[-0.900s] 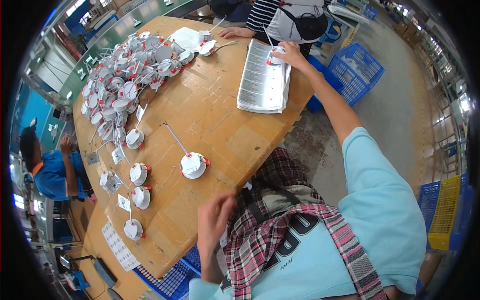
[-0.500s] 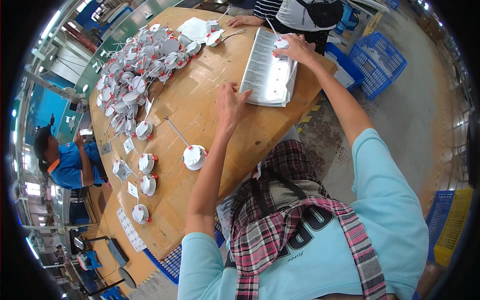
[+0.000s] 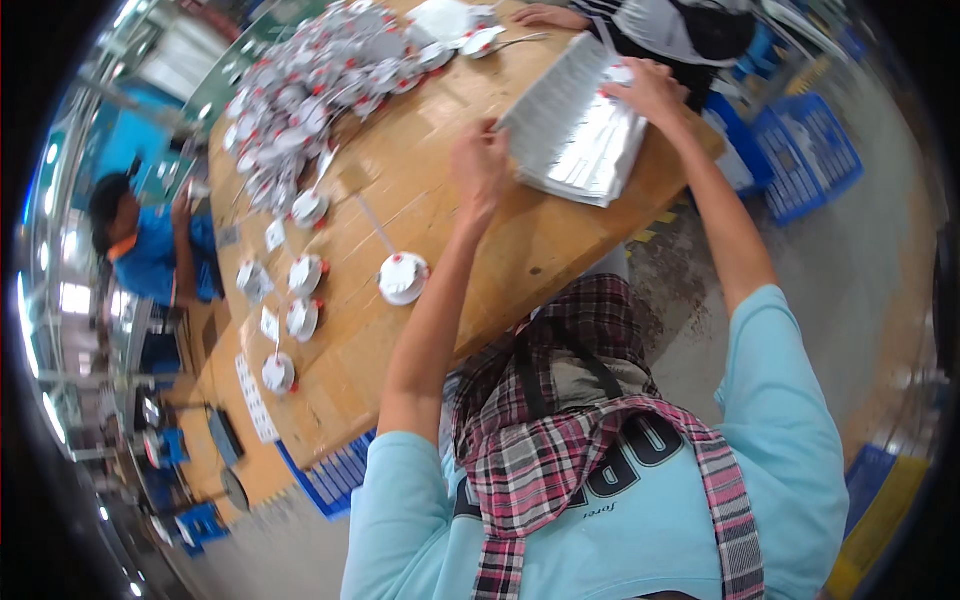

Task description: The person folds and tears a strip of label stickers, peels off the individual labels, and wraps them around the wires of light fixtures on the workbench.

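Risk here sits at the table's (image 3: 560, 250) edge — the stack (image 3: 580, 130) of silvery flat sheets lies close to the rim nearest me, one corner near the drop to the floor. As I read it, a push from either hand could slide the top sheets off, or fan the pile out of square; the sheets look slick and thin, so I judge they would shift on each other easily. A second worry, in my view, is the lone white disc (image 3: 403, 277) with red marks and its thin lead lying between my left arm and the stack: a drawn-back elbow might sweep it.

My left hand (image 3: 480, 165) reaches far forward, arm nearly straight, fingers curled at the stack's left edge — touching it, though I cannot tell whether it grips or only steadies it. My right hand (image 3: 650, 90) lies palm-down on the far right end of the stack, fingers spread and flat, pressing rather than clenched; no sheet is lifted clear.

Beyond the stack, a heap of discs (image 3: 300, 110) of the same kind covers the far left of the table, and a few single ones (image 3: 300, 300) with small white cards stand in a loose row near the left rim. Another person's hand (image 3: 545, 15) rests at the far edge. A person in blue (image 3: 150, 250) sits at the left, and a blue crate (image 3: 810, 160) stands on the floor at right.
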A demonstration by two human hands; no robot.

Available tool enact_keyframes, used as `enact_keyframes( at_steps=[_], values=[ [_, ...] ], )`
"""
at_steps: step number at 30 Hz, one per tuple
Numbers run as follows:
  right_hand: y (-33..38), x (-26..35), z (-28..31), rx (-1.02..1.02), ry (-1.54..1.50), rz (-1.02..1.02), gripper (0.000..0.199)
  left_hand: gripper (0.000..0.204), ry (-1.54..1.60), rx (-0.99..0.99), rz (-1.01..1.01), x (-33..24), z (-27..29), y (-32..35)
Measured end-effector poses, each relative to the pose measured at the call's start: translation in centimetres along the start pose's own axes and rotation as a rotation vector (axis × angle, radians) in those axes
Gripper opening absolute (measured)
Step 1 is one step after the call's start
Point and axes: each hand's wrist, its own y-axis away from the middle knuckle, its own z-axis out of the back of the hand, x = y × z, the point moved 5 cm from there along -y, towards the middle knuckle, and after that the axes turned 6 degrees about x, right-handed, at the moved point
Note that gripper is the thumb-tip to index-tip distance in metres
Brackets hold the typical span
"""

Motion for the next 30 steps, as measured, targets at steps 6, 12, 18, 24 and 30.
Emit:
enact_keyframes(
  at_steps=[6, 12, 18, 24, 30],
  values=[
    [0.2, -3.9, -0.7, 0.004, 0.057, -0.027, 0.07, 0.045, -0.223, -0.086, -0.282, -5.7, 4.7, 8.8],
    [-0.1, -2.9, -0.6, 0.015, -0.002, 0.019, 0.072, 0.036, -0.575, 0.055, -0.108, 2.8, 11.1, 15.5],
    [-0.2, -1.8, -0.8, 0.037, 0.074, -0.019, 0.07, 0.03, -0.662, -0.176, -0.218, 3.5, 10.8, 7.7],
    [1.1, -1.7, -0.5, -0.1, -0.002, 0.042, 0.07, 0.035, -0.305, -0.117, -0.233, -2.3, 1.4, 1.5],
    [1.6, -1.9, 0.3, -0.055, 0.001, 0.027, 0.069, 0.025, -0.312, -0.057, -0.216, -2.6, -0.1, -0.6]
  ],
)
